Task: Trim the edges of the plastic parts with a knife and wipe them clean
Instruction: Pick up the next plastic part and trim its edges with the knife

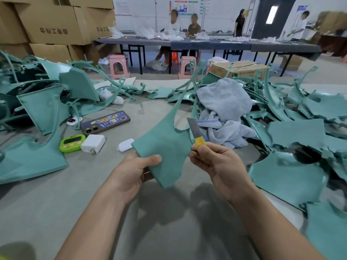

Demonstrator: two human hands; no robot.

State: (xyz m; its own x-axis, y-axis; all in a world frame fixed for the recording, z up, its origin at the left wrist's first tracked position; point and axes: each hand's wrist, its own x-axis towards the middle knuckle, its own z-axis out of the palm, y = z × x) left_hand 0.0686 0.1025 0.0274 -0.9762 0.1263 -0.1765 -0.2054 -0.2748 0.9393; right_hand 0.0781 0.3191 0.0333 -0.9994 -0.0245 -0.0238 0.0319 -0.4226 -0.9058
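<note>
My left hand grips the lower left edge of a teal plastic part, thumb on top, holding it up above the grey table. The part's thin curved arm rises toward the far side. My right hand pinches the yellow-wrapped handle of a flat knife blade; the blade points up, right beside the part's right edge. A crumpled grey-blue towel lies just behind the knife.
Heaps of teal plastic parts lie on the left and right of the table. A phone, green timer, white charger and white earbud case sit left of centre. People sit at a far table.
</note>
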